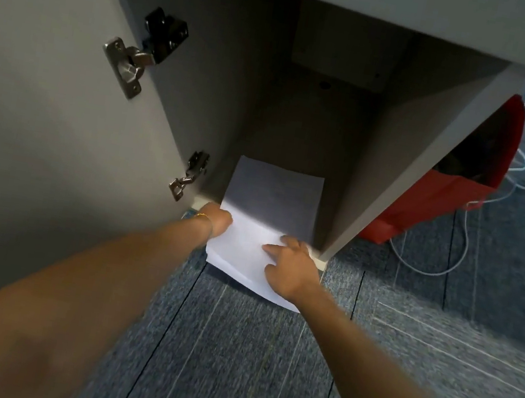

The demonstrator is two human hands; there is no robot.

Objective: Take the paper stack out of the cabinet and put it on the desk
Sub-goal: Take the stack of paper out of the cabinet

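Our right hand [289, 267] lies on top of the paper stack [264, 220], fingers spread flat across its near right part and thumb at the near edge — pressed on the sheets, though we cannot tell if it grips them. Our left hand [215, 220] is at the stack's left edge, fingers tucked out of sight beneath the paper, so it seems to hold that edge; a thin bracelet [204, 217] circles the wrist.

The stack rests half in, half out of the cabinet [302, 118]: its far part lies in shadow on the cabinet floor, its near part juts past the front edge and sags over the carpet [262, 355]. The carpet is blue-grey tile with pale streaks. The cabinet door [46, 93] stands swung open on the left, two metal hinges [126, 68] along its inner side. Beyond the cabinet's right wall a red bag [456, 196] sits on the carpet, with white cables [452, 262] looping near it.
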